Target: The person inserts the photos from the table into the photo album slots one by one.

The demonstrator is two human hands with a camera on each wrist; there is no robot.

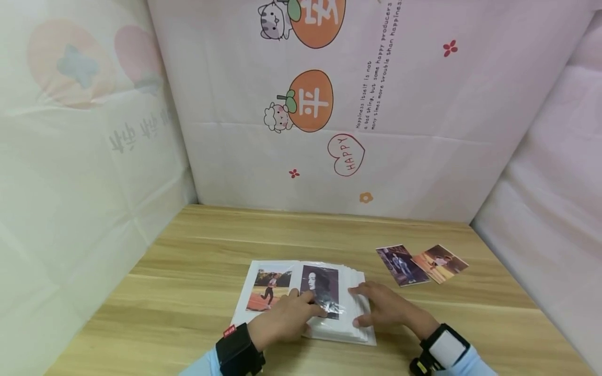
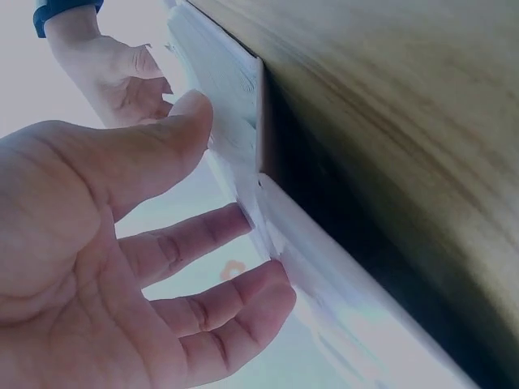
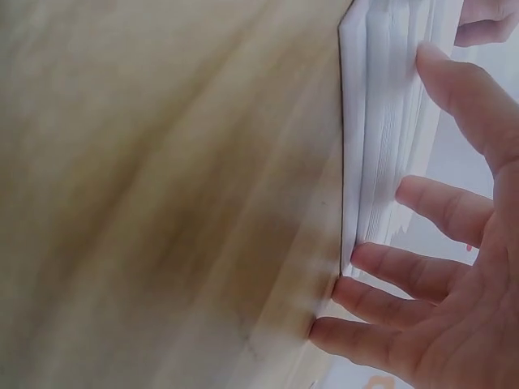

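One album (image 1: 345, 312) is lying open on the tabletop (image 1: 188, 292), near side, about the middle. Left hand (image 1: 286, 318) is resting across the near part of the portrait (image 1: 324, 279) on the right page, fingers bending loosely, no pinch showing. Right hand (image 1: 388, 304) is lying spread along the right page edges, fingertips touching the stack.

Handling guess: light overall, covers probably stiff, clear sleeves thin and slick; they're glaring and wrinkling, so likely creasing easily. Best hold: outer right edge for leaves, cover rims for the whole thing.

Long axis of the spread is running left-right, spine roughly near-far. Runner photo (image 1: 270, 289) is pointing its top far. Dark print (image 1: 400, 265) and orange print (image 1: 442, 263) are sitting far right, touching each other, apart from the album.
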